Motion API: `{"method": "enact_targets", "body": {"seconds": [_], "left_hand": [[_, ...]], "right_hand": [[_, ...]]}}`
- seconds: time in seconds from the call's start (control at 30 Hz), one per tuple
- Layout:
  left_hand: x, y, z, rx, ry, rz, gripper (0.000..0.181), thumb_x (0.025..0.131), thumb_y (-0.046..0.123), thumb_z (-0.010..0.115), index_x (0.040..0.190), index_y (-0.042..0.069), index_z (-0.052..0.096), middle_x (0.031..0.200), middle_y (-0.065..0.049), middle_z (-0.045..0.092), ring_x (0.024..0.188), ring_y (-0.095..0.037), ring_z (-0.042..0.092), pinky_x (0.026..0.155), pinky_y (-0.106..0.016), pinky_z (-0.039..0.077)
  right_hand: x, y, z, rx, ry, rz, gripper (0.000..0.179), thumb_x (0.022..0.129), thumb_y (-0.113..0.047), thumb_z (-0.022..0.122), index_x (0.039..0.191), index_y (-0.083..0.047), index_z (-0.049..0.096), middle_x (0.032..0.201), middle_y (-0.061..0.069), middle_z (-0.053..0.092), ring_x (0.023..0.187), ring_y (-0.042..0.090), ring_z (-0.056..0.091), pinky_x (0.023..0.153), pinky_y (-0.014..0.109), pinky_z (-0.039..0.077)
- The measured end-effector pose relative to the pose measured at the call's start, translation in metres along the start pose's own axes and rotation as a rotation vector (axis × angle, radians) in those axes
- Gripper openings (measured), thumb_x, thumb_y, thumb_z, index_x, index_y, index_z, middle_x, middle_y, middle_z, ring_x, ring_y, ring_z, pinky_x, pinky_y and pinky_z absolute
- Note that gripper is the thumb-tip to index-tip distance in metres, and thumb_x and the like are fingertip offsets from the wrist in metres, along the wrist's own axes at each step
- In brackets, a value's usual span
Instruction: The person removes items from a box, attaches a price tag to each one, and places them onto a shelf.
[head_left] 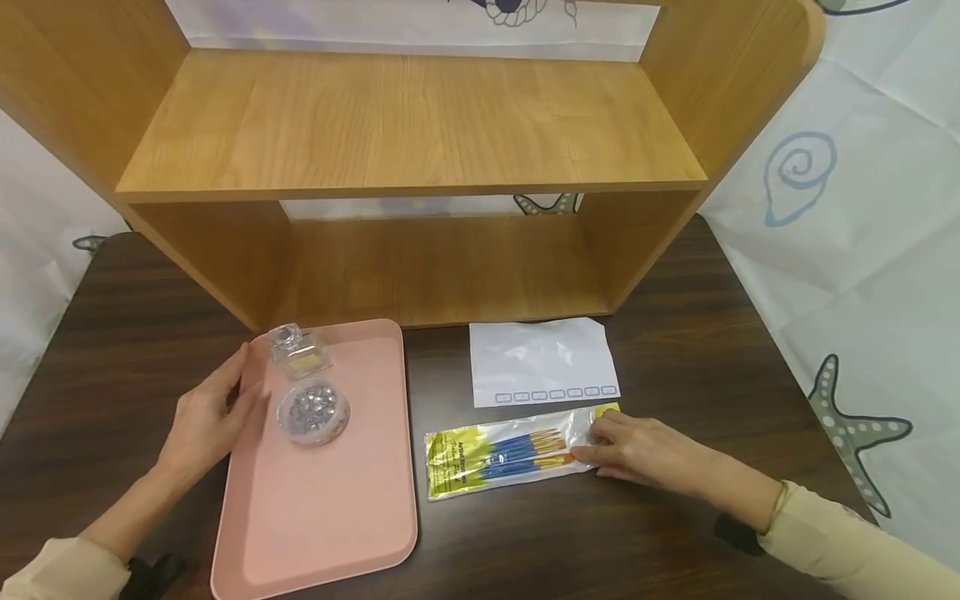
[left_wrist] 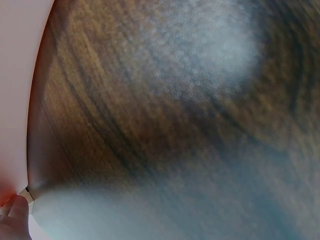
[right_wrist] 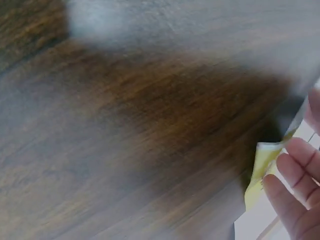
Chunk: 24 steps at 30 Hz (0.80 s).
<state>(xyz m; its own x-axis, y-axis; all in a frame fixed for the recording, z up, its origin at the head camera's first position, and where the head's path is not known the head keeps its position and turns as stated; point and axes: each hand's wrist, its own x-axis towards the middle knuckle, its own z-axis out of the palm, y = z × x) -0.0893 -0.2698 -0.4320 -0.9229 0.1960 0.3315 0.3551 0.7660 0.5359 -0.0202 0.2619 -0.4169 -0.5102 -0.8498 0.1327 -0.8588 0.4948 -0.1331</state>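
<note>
My left hand (head_left: 202,421) holds the left rim of a pink tray (head_left: 337,500), with the thumb reaching inside it. Inside the tray, a clear glass bottle (head_left: 303,354) lies near the far left corner. Below it sits a round clear container (head_left: 312,412) of small silvery pieces. My right hand (head_left: 637,450) pinches the right end of a yellow-and-clear packet of paintbrushes (head_left: 480,454), which lies on the table. In the right wrist view, the fingers (right_wrist: 292,172) touch the packet's yellow corner (right_wrist: 260,170). Only a few left fingertips (left_wrist: 19,207) appear in the left wrist view.
A two-level wooden shelf (head_left: 412,121) stands behind the tray on the dark wooden table (head_left: 525,542). Between shelf and packet lies a white sheet or pouch (head_left: 543,362) with a row of small blue boxes. White cloth (head_left: 862,250) with sea drawings hangs around the table.
</note>
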Motion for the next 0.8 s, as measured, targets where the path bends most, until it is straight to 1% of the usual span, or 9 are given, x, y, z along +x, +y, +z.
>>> {"method": "enact_targets", "body": {"seconds": [0.07, 0.17, 0.27, 0.37, 0.43, 0.5, 0.63, 0.73, 0.8], "left_hand": [[0.0, 0.0, 0.0, 0.008, -0.003, -0.004, 0.061, 0.082, -0.001, 0.066, 0.138, -0.004, 0.042, 0.134, -0.028, 0.047, 0.122, -0.038, 0.047, 0.093, 0.004, 0.018], [0.0, 0.001, 0.0, 0.011, -0.008, -0.01, 0.06, 0.083, -0.001, 0.066, 0.138, -0.004, 0.041, 0.134, -0.028, 0.047, 0.122, -0.037, 0.047, 0.094, 0.003, 0.019], [-0.001, 0.0, -0.001, 0.02, -0.008, -0.012, 0.06, 0.085, 0.001, 0.065, 0.139, -0.002, 0.041, 0.134, -0.028, 0.047, 0.125, -0.024, 0.044, 0.093, 0.004, 0.019], [-0.002, -0.001, 0.0, 0.01, -0.001, -0.004, 0.058, 0.086, 0.002, 0.063, 0.14, -0.001, 0.04, 0.134, -0.028, 0.047, 0.126, -0.005, 0.039, 0.092, 0.005, 0.019], [-0.004, -0.002, -0.002, 0.01, 0.013, -0.001, 0.057, 0.087, 0.001, 0.062, 0.14, -0.001, 0.04, 0.134, -0.028, 0.047, 0.122, 0.011, 0.032, 0.09, 0.006, 0.018], [-0.009, -0.004, -0.005, 0.01, 0.024, -0.002, 0.057, 0.087, 0.0, 0.061, 0.14, -0.002, 0.04, 0.134, -0.029, 0.046, 0.116, 0.021, 0.023, 0.088, 0.007, 0.016], [-0.009, -0.006, -0.005, -0.001, 0.023, 0.005, 0.057, 0.087, 0.0, 0.061, 0.14, -0.002, 0.04, 0.134, -0.029, 0.046, 0.114, 0.024, 0.022, 0.087, 0.007, 0.016], [-0.005, -0.004, -0.002, -0.011, 0.013, 0.013, 0.057, 0.087, 0.002, 0.062, 0.14, -0.001, 0.04, 0.133, -0.029, 0.047, 0.113, 0.023, 0.024, 0.085, 0.008, 0.018], [-0.002, -0.003, 0.001, -0.006, 0.017, 0.02, 0.057, 0.087, 0.003, 0.062, 0.139, -0.001, 0.041, 0.132, -0.029, 0.048, 0.113, 0.021, 0.027, 0.084, 0.008, 0.019]], "right_hand": [[0.001, 0.0, -0.001, 0.05, 0.003, 0.024, 0.035, 0.079, -0.02, 0.076, 0.113, -0.021, 0.069, 0.095, -0.002, 0.06, 0.085, 0.009, 0.053, 0.065, 0.019, 0.05], [0.004, 0.002, -0.003, 0.154, 0.008, 0.133, 0.027, 0.081, -0.019, 0.073, 0.109, -0.016, 0.071, 0.094, -0.004, 0.06, 0.082, 0.006, 0.051, 0.066, 0.019, 0.049], [0.01, 0.009, -0.007, 0.278, 0.064, 0.323, 0.024, 0.08, -0.008, 0.072, 0.105, -0.008, 0.071, 0.092, -0.002, 0.064, 0.078, 0.004, 0.05, 0.066, 0.02, 0.049], [0.016, 0.026, -0.009, 0.363, 0.179, 0.553, 0.023, 0.079, 0.0, 0.072, 0.102, -0.001, 0.07, 0.088, 0.003, 0.066, 0.075, 0.008, 0.053, 0.064, 0.021, 0.049], [0.022, 0.04, -0.009, 0.415, 0.247, 0.688, 0.022, 0.079, 0.002, 0.071, 0.102, 0.003, 0.068, 0.086, 0.006, 0.065, 0.074, 0.012, 0.054, 0.064, 0.02, 0.048], [0.03, 0.056, -0.008, 0.452, 0.274, 0.798, 0.023, 0.081, 0.0, 0.07, 0.103, 0.005, 0.065, 0.084, 0.009, 0.063, 0.073, 0.016, 0.054, 0.062, 0.019, 0.047], [0.037, 0.077, -0.005, 0.539, 0.249, 0.958, 0.031, 0.084, -0.004, 0.067, 0.111, 0.008, 0.057, 0.087, 0.014, 0.061, 0.073, 0.02, 0.057, 0.061, 0.018, 0.05], [0.038, 0.085, -0.004, 0.557, 0.215, 1.023, 0.035, 0.085, -0.005, 0.067, 0.114, 0.009, 0.054, 0.086, 0.014, 0.059, 0.07, 0.018, 0.057, 0.059, 0.021, 0.053], [0.039, 0.088, -0.004, 0.535, 0.192, 1.045, 0.036, 0.084, -0.007, 0.067, 0.113, 0.01, 0.052, 0.083, 0.014, 0.058, 0.066, 0.017, 0.055, 0.056, 0.022, 0.05]]}}
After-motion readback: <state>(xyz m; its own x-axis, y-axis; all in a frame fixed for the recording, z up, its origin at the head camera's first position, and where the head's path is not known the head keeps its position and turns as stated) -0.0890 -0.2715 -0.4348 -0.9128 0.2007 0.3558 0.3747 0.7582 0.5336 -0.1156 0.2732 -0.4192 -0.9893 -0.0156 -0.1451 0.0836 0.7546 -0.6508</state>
